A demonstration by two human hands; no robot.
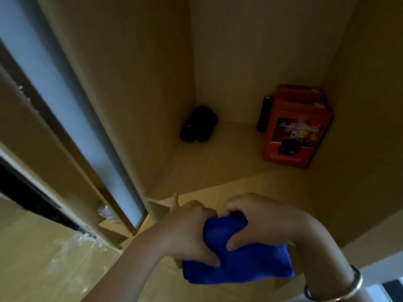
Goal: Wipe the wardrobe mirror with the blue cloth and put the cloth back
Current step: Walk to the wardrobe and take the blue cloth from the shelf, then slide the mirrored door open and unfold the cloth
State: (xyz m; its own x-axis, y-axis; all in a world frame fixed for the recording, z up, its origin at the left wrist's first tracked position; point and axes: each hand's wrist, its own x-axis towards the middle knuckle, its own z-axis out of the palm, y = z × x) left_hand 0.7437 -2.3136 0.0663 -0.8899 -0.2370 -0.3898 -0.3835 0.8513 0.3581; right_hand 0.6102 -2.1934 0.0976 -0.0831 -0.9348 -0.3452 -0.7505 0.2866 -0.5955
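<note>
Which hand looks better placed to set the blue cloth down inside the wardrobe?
Probably the right hand. Both hands grip the blue cloth, but the right holds its upper, bunched end nearest the shelf, while the left hand pinches its near edge.

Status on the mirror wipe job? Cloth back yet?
Not back yet. Both hands, left hand and right hand, grip the folded blue cloth at the open wardrobe shelf. Whether the mirror was wiped cannot be told from this view. Left: release the cloth on the shelf.
</note>
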